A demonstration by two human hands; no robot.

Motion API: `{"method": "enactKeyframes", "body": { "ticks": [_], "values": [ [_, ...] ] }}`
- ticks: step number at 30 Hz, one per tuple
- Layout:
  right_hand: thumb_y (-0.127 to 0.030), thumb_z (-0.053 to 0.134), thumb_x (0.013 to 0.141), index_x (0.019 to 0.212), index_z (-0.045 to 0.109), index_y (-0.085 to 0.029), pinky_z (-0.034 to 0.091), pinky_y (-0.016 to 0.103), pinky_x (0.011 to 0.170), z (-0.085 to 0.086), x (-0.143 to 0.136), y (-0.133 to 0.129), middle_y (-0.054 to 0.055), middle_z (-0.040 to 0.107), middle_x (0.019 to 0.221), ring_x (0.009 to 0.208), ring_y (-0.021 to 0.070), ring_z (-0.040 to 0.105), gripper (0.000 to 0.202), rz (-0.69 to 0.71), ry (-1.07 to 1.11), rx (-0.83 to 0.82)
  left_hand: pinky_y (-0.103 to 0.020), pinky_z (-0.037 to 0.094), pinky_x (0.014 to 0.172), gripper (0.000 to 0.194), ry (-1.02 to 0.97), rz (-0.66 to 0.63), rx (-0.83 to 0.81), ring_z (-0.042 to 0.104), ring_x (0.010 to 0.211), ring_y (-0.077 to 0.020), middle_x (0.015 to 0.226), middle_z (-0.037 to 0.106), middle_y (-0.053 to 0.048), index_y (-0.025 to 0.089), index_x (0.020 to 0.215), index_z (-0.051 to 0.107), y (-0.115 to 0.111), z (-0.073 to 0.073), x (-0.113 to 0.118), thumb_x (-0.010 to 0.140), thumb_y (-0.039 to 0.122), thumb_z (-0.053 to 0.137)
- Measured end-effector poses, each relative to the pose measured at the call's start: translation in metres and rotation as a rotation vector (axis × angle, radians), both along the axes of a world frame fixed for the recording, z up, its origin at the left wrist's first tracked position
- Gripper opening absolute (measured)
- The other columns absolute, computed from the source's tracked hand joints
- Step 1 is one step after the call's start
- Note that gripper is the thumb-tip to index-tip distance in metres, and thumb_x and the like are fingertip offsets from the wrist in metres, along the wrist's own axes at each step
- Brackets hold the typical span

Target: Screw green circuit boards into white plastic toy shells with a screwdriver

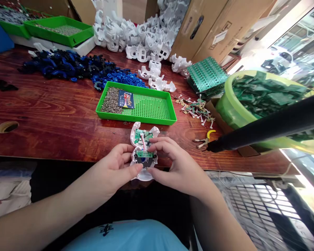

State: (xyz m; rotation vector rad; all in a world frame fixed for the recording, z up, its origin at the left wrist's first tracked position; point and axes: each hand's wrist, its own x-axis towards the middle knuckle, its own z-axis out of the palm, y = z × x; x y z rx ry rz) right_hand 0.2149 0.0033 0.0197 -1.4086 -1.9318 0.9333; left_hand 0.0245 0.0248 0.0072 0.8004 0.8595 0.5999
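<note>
Blue cloth (125,237) is filling the bottom of my view, nearest the lens. Past it, I am seeing the left hand (117,164) and the right hand (172,160) grasping the near shell (143,176) from both sides, at the front edge of the table (54,118). Both thumbs are meeting its near end, and the right fingers are reaching over its board (146,153). A black part (146,161) is sitting inside, and wires (142,142) are running to the far shell (133,136), which is lying open just beyond. Farther out, a green tray (151,121) is holding screws (110,101) and a card (126,99). To its right, yellow-handled cutters (210,134) are lying near a black pole (264,125); behind the tray, blue parts (60,64) and white shells (138,35) are lying heaped.
</note>
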Motion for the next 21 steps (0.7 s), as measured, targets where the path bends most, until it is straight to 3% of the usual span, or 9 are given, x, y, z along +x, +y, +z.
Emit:
{"method": "enactKeyframes", "body": {
  "ticks": [4,8,16,21],
  "values": [
    [-0.016,0.064,0.074,0.108,0.055,-0.022,0.043,0.025,0.100,0.015,-0.009,-0.008,0.005,0.046,0.128,0.122,0.0134,0.046,0.035,0.053,-0.059,0.043,-0.018,0.053,0.077,0.032,-0.083,0.169,-0.114,0.065,0.094,-0.0138,0.111,0.067,-0.003,0.023,0.114,0.051,-0.022,0.000,-0.001,0.084,0.018,0.061],
    [-0.018,0.062,0.078,0.113,0.055,-0.020,0.036,0.026,0.108,0.027,-0.014,-0.009,0.006,0.046,0.131,0.127,0.0141,0.041,0.036,0.103,-0.221,0.123,-0.017,0.053,0.077,0.032,-0.090,0.228,-0.131,0.064,0.091,-0.0117,0.110,0.067,-0.003,0.023,0.115,0.052,-0.029,0.000,-0.003,0.085,0.016,0.060],
    [-0.023,0.057,0.085,0.111,0.062,-0.020,0.046,0.033,0.100,0.032,-0.023,-0.003,0.005,0.054,0.126,0.117,0.0193,0.050,0.027,0.196,-0.438,0.254,-0.009,0.048,0.060,0.031,-0.157,0.263,-0.149,0.059,0.067,-0.0038,0.100,0.071,0.000,0.022,0.114,0.059,-0.028,-0.004,-0.003,0.085,0.011,0.059],
    [-0.021,0.050,0.090,0.107,0.067,-0.018,0.045,0.034,0.102,0.029,-0.026,-0.004,0.006,0.059,0.123,0.117,0.0205,0.052,0.024,0.219,-0.436,0.383,-0.014,0.051,0.076,0.036,-0.208,0.286,-0.123,0.064,0.088,-0.0084,0.111,0.068,0.002,0.030,0.118,0.059,-0.029,-0.010,-0.007,0.085,0.014,0.060]
  ]
}}
